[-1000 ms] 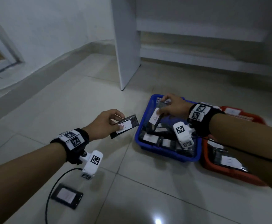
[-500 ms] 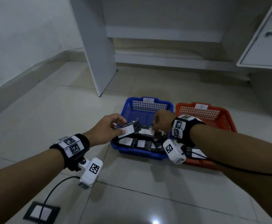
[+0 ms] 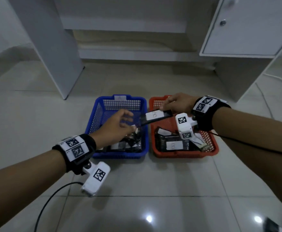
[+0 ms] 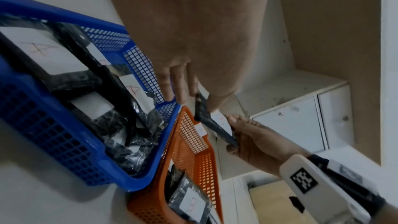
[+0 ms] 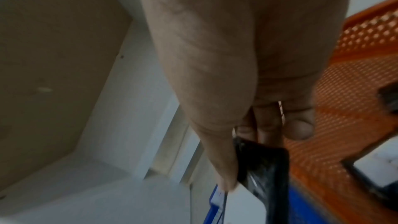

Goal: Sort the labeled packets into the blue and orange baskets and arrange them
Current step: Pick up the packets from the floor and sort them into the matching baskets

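A blue basket (image 3: 93, 118) and an orange basket (image 3: 187, 154) stand side by side on the floor, each holding several black packets with white labels. The blue basket (image 4: 64, 142) has packets marked A (image 4: 43, 50). A packet marked B (image 3: 174, 145) lies in the orange one. My right hand (image 3: 162, 108) pinches another B-labeled black packet (image 3: 154, 116) above the gap between the baskets, over the orange basket's (image 4: 193, 142) near corner. My left hand (image 3: 131, 122) hovers over the blue basket with fingers loosely spread beside that packet's (image 4: 206, 118) free end. In the right wrist view the thumb and fingers clamp the packet (image 5: 262, 164).
A white desk panel (image 3: 53, 47) stands behind the blue basket, and a cabinet door with a knob (image 3: 237, 27) is at the back right. A black cable (image 3: 53, 198) trails from my left wrist. A blurred dark object (image 3: 274, 223) lies at the bottom right.
The B packet went from my left hand to my right hand, which moved from the blue basket toward the orange one. My left fingers let go. The view turned right.
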